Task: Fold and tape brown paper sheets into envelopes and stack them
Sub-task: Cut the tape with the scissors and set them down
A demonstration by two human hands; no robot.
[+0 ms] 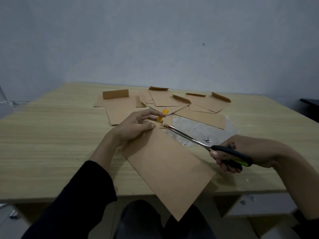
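A folded brown paper sheet [165,163] lies slantwise on the table, its near corner hanging over the front edge. My left hand [136,126] holds its far left corner, thumb on top and fingers spread. My right hand [241,152] grips black scissors with green trim [231,155]; their blades [183,133] run along the sheet's far right edge toward its top corner. A small yellow object [163,115], partly hidden, sits just beyond my left fingers.
Several folded brown envelopes [165,100] with raised flaps lie scattered across the far half of the wooden table [51,144]. A clear plastic sheet [198,128] lies under some of them. A grey wall stands behind. A dark edge [309,102] shows at far right.
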